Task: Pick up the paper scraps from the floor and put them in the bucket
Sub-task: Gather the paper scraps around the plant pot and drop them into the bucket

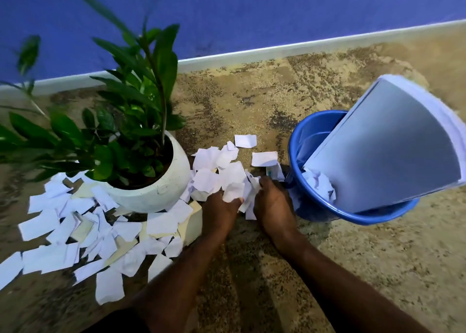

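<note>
Nearest, loose paper scraps (75,231) litter the floor (353,269) left of the fingers, around the plant pot (156,189). The left hand (222,209) and right hand (272,201) meet over a heap, the fingers of both curled round one bunch; more scraps lie just beyond. Squeeze from both sides so nothing slips, then carry right to the bucket (378,220), aiming for the gap beside the large sheet (393,143).

A leafy green plant (131,100) stands in a round white pot (161,184). Behind it runs a blue wall (252,10) with a pale skirting board (277,51).
</note>
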`<state>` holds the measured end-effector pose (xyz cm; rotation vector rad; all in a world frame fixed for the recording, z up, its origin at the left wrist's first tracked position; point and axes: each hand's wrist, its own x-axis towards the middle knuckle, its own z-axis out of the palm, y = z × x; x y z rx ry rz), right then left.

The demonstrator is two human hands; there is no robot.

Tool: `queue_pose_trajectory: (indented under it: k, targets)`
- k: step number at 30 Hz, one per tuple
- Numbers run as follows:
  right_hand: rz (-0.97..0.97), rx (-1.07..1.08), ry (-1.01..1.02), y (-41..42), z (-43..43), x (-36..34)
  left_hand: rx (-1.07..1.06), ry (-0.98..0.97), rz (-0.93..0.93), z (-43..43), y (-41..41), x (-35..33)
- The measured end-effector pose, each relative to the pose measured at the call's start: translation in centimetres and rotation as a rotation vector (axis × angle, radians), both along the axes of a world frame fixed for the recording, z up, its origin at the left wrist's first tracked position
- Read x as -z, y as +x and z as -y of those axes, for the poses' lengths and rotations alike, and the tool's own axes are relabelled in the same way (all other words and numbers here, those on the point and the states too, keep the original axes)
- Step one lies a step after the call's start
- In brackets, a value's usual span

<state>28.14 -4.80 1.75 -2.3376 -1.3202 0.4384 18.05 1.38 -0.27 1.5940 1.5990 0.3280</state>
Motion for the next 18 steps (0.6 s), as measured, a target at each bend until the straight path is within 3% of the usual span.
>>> queue_pose_trajectory:
  k: [5, 10, 14, 18]
  targets:
    - [-0.012, 0.203, 0.185, -0.4, 0.4, -4.1, -0.055, -0.02, 0.101, -1.9, -0.3, -5.3]
    - [0.046, 0.236, 0.277, -1.8, 1.4, -8.0, 0.008, 0.029, 0.21, -2.4, -0.5, -9.9]
    - [-0.002, 0.322, 0.45, -2.0, 2.9, -11.7, 0.105, 0.146, 0.202, -1.1, 0.8, -12.6]
    - [0.044, 0.446, 0.437, 2.6, 4.8, -14.3, 0.205, 0.265, 0.19, 0.5, 3.3, -14.8]
